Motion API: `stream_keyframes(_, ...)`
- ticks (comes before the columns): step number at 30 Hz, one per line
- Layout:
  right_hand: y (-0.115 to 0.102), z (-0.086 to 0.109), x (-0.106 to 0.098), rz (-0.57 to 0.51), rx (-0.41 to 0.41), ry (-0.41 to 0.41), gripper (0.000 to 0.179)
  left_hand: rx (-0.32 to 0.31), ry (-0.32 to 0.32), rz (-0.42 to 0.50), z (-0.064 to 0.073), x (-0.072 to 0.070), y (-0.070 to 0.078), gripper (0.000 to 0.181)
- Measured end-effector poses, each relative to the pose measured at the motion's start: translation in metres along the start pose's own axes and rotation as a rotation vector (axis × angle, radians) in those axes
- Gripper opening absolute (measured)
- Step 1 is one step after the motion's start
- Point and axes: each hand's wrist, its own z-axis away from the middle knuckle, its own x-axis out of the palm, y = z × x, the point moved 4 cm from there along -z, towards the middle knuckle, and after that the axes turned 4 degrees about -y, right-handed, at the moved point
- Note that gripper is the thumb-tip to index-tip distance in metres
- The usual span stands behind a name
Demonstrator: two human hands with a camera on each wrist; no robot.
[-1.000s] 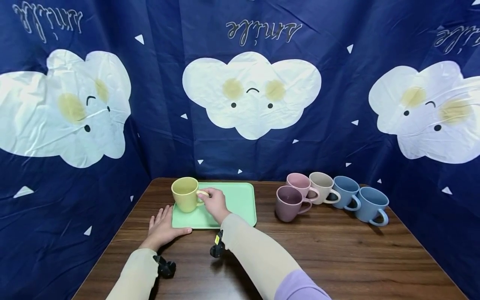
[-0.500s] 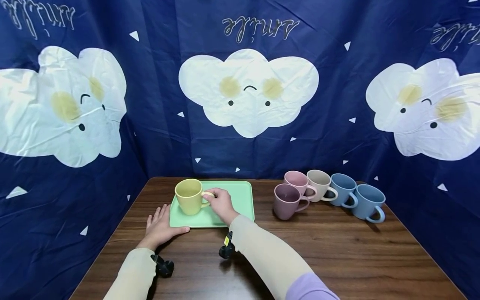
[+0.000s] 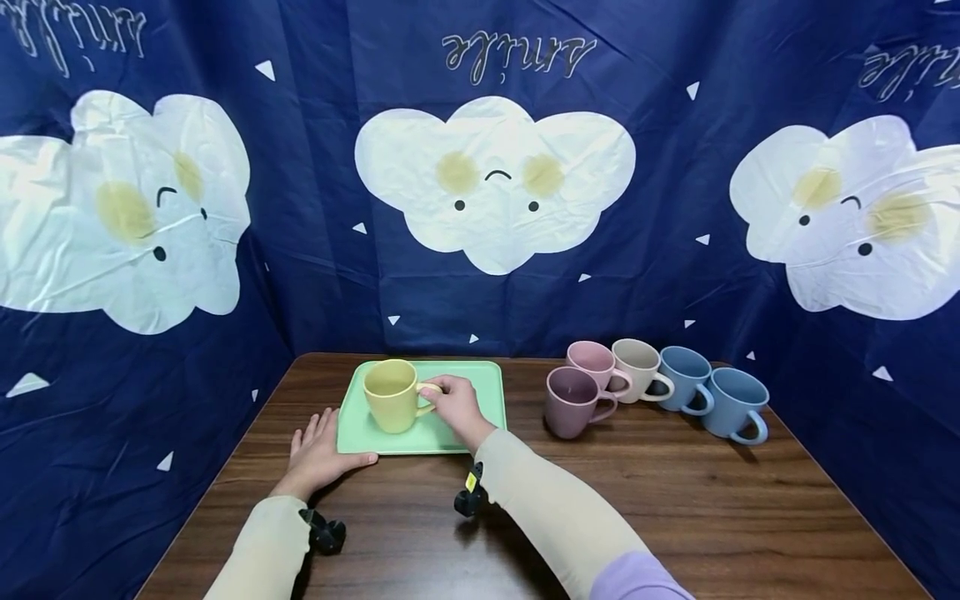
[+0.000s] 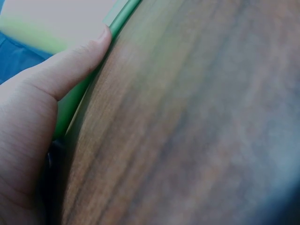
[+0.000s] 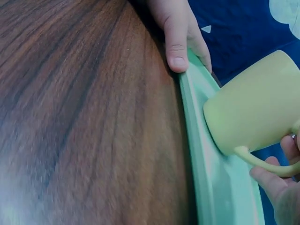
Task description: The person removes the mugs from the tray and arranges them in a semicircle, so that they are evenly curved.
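A yellow mug (image 3: 393, 398) is upright over the left half of a light green tray (image 3: 480, 400). My right hand (image 3: 456, 408) pinches the mug's handle from the right, thumb and fingers around it. In the right wrist view the base of the yellow mug (image 5: 255, 105) is at the tray's surface; whether it bears fully on it I cannot tell. At the tray's front left corner rests my left hand (image 3: 321, 454), fingers spread along the left side. Its thumb lies against the front rim, as the left wrist view shows the thumb (image 4: 79, 65) touching the green edge.
Right of the tray stand a purple mug (image 3: 567, 408), a pink mug (image 3: 590, 358), a cream mug (image 3: 634, 367) and two blue mugs (image 3: 681, 375), handles toward the right. The brown wooden table (image 3: 600, 492) ends at a blue curtain (image 3: 315, 250) with clouds.
My right hand has moved the yellow mug rightward, from the tray's left edge further in over the tray. My left hand has stayed at the corner. The head view has shifted slightly.
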Motion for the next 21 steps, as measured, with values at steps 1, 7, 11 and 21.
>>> stream_keyframes(1,-0.001,0.001,-0.003,-0.010,0.004,-0.002,0.014,0.000,0.002,0.003,0.000,0.000,0.000,0.134)
stream_keyframes(7,-0.010,0.007,-0.022,-0.056,0.001,-0.034,0.016,0.011,0.010,0.014,-0.001,0.000,0.001,0.133)
stream_keyframes(11,-0.014,0.011,-0.036,-0.077,0.000,-0.071,0.019,0.005,0.002,-0.011,-0.002,0.001,-0.001,0.134)
stream_keyframes(21,-0.017,0.027,-0.075,-0.045,-0.015,-0.078,0.020,-0.003,-0.007,-0.021,-0.003,0.003,-0.002,0.134)
